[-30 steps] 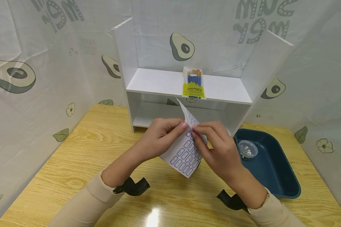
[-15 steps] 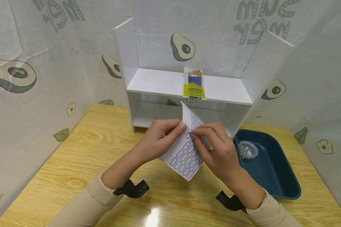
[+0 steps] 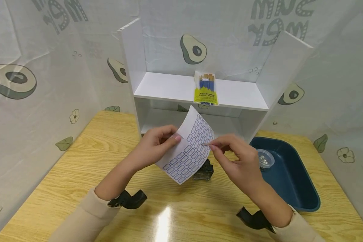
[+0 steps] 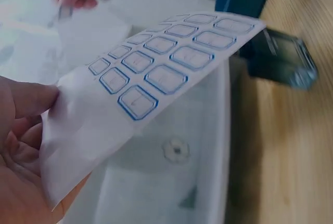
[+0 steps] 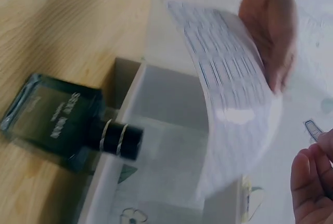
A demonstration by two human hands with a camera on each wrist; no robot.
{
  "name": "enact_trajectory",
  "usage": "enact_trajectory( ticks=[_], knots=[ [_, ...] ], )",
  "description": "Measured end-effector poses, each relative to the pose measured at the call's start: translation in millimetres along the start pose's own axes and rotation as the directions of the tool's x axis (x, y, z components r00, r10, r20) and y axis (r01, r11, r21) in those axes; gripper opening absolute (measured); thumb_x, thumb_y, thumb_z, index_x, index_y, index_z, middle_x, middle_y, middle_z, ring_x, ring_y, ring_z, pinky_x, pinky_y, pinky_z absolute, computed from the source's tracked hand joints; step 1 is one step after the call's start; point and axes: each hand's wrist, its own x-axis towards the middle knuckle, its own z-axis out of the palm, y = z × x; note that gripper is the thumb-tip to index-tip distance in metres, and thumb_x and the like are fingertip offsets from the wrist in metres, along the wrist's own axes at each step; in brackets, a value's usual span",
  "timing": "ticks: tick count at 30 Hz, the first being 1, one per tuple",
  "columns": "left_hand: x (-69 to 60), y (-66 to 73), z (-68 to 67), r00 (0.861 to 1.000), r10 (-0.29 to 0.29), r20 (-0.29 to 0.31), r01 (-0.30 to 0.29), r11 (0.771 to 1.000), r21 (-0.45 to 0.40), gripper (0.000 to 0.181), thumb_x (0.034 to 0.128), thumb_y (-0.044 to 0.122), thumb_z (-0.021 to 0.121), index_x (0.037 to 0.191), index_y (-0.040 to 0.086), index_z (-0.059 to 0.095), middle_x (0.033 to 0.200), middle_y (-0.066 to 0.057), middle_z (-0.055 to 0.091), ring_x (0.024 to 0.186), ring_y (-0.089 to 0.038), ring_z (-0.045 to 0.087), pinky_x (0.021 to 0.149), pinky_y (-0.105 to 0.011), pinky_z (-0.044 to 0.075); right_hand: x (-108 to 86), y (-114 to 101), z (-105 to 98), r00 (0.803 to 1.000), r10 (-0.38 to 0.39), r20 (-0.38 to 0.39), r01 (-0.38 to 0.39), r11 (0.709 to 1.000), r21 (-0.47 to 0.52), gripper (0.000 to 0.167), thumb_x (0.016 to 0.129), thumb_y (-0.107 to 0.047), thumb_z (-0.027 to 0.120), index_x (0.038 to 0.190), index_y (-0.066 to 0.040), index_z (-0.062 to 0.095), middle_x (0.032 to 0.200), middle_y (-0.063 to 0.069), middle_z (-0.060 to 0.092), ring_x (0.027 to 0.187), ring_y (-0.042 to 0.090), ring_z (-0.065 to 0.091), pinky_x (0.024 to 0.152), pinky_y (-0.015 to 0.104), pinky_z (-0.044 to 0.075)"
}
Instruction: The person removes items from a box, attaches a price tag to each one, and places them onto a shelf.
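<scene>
My left hand [image 3: 154,146] grips a white sheet of blue-bordered label stickers [image 3: 189,151] at its left edge, thumb on the printed side. The sheet is held up off the table and bends along its length. To the right of it, my right hand [image 3: 240,159] pinches one small label sticker [image 5: 312,129] between thumb and fingertip. In the right wrist view this sticker is apart from the sheet. Behind the sheet stands a dark glass bottle [image 5: 57,117] with a black cap, lettered on its front; the head view shows only part of it.
A white shelf unit [image 3: 166,87] stands at the back. On its upper board lies a pack of artist brushes [image 3: 206,90]. To the right is a dark blue tray [image 3: 290,181] with a small round clear tub [image 3: 265,158] in it. Printed curtains surround the wooden table [image 3: 109,161].
Both hands were together at the sheet's middle. Now my right hand has drawn off to the right with a label sticker, and my left hand has shifted left, turning the sheet and uncovering the bottle.
</scene>
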Motion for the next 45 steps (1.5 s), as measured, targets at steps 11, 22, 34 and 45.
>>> enact_trajectory(
  ticks=[11,22,34,45],
  knots=[
    [-27.7,-61.6,-36.6,0.947,-0.314,0.063,0.309,0.948,0.075,0.018,0.105,0.012,0.061,0.111,-0.004,0.065,0.099,-0.019,0.077,0.074,-0.018,0.073,0.064,-0.032,0.061,-21.9,12.2,-20.7,0.969,0.246,0.036,-0.248,0.967,0.065,0.019,0.091,0.011,0.072,0.102,-0.005,0.074,0.088,0.011,0.072,0.078,0.001,0.069,0.077,0.011,0.058],
    [-43.9,-110.9,-32.7,0.909,-0.414,0.058,0.339,0.811,0.476,0.022,0.089,0.014,0.08,0.089,0.003,0.061,0.079,-0.005,0.058,0.072,-0.016,0.052,0.064,-0.027,0.043,-44.2,20.9,-24.1,0.822,0.535,0.196,-0.552,0.833,0.038,0.004,0.1,-0.008,0.07,0.102,-0.008,0.073,0.09,0.011,0.075,0.081,0.006,0.071,0.074,0.021,0.062],
    [-40.0,-110.7,-21.3,0.892,-0.446,-0.07,0.369,0.633,0.681,0.032,0.0928,0.021,0.076,0.115,0.001,0.065,0.104,-0.014,0.065,0.091,-0.026,0.063,0.075,-0.04,0.056,-62.3,28.9,-18.0,0.737,0.618,0.275,-0.647,0.762,0.022,0.007,0.1,-0.01,0.07,0.103,-0.005,0.073,0.092,0.009,0.076,0.081,0.006,0.072,0.074,0.026,0.063],
    [-5.5,-69.1,38.1,0.957,-0.103,0.271,-0.024,0.902,0.43,0.042,0.099,0.009,0.069,0.137,-0.002,0.058,0.128,-0.021,0.069,0.117,-0.034,0.067,0.098,-0.046,0.058,-77.7,36.3,-2.1,0.667,0.668,0.33,-0.709,0.705,0.008,0.006,0.097,-0.009,0.073,0.1,-0.004,0.073,0.091,0.013,0.078,0.079,0.014,0.075,0.072,0.03,0.064]
  ],
)
